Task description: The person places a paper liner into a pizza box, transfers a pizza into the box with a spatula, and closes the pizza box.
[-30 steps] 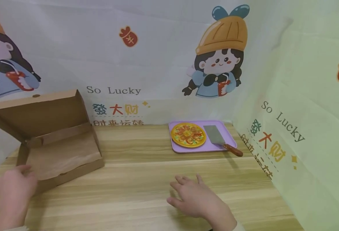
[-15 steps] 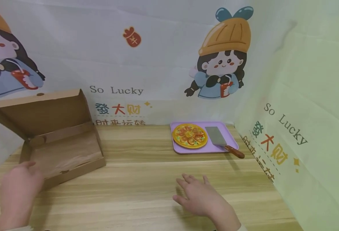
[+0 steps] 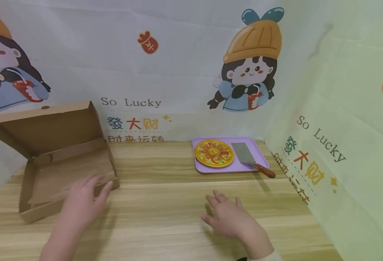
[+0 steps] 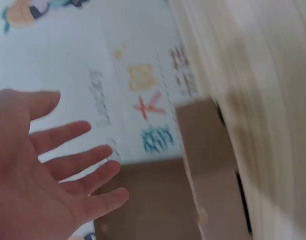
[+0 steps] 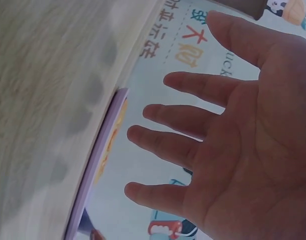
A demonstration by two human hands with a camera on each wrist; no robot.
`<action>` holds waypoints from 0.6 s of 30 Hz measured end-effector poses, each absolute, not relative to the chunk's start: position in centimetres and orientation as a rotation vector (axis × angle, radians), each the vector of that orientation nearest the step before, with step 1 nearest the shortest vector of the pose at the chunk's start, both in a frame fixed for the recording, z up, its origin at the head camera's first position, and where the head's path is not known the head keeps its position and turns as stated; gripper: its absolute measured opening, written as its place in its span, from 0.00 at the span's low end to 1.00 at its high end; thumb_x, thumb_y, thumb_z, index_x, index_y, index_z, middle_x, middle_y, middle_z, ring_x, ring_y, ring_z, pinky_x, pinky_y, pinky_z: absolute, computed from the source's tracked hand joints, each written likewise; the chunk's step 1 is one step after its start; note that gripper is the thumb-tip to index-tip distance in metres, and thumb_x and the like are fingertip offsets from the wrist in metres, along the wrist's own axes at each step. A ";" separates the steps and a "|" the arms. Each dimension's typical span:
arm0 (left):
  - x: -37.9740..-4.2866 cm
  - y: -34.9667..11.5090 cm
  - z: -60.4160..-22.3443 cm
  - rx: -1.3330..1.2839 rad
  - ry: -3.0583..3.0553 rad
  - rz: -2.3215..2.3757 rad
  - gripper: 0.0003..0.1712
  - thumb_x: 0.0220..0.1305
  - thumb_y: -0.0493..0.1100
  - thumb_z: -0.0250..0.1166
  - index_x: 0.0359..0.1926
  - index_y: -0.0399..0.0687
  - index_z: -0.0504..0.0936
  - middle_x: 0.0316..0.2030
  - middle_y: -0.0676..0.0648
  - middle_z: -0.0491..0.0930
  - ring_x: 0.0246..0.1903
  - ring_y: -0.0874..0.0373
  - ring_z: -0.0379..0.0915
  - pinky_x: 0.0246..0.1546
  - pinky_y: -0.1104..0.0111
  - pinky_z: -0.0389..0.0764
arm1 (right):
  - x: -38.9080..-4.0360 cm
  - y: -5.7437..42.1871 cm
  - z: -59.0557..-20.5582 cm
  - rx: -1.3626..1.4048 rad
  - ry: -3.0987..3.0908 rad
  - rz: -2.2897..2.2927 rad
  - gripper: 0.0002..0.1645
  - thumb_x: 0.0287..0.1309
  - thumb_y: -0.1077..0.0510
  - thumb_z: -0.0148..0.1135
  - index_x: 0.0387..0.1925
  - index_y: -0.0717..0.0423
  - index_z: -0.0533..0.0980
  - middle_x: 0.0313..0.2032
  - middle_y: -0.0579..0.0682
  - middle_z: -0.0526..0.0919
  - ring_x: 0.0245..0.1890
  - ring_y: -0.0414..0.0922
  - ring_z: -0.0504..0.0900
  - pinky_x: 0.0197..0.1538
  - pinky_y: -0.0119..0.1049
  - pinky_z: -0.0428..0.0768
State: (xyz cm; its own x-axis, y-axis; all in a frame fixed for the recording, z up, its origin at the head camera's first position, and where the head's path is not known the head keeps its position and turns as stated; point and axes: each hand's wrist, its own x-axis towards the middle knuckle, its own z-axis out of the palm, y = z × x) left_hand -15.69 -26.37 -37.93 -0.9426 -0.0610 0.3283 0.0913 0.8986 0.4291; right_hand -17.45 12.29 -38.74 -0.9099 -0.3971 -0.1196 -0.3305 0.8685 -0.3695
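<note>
My left hand (image 3: 84,198) hovers over the front right corner of a brown cardboard pizza box (image 3: 31,216), whose lid stands raised at the back. In the left wrist view its fingers (image 4: 88,177) are spread and hold nothing. My right hand (image 3: 228,216) is held above the table in front of a purple tray (image 3: 205,169), palm down, fingers apart and nothing in its grasp. On the tray lie a toy pizza (image 3: 214,153) at the left and a pizza server (image 3: 243,153) at the right, its wooden handle sticking out over the tray's front right corner.
A sheet of brown paper (image 3: 57,174) lines the box. The wood-grain table (image 3: 152,203) meets a printed cloth backdrop (image 3: 184,72) at the back, and another cloth wall (image 3: 354,127) runs along the right side.
My left hand has moved right from the box's front left corner to its front right corner. The right hand has shifted slightly; box, tray, pizza and server stay put.
</note>
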 end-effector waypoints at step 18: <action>-14.6 -19.2 -37.1 -0.215 -2.814 -0.640 0.37 0.82 0.61 0.56 0.74 0.36 0.71 0.76 0.25 0.64 0.76 0.24 0.56 0.75 0.29 0.60 | -17.3 13.9 -38.8 -0.507 2.852 -0.534 0.43 0.76 0.37 0.59 0.79 0.56 0.66 0.82 0.63 0.59 0.82 0.63 0.60 0.79 0.78 0.48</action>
State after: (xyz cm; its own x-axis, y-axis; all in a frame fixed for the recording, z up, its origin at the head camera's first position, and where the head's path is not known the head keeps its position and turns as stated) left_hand -14.59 -19.16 -37.10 -0.9585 0.0882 0.2711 0.1967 0.8928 0.4052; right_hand -17.34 13.94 -38.84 -0.9222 -0.3655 -0.1263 -0.2950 0.8761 -0.3813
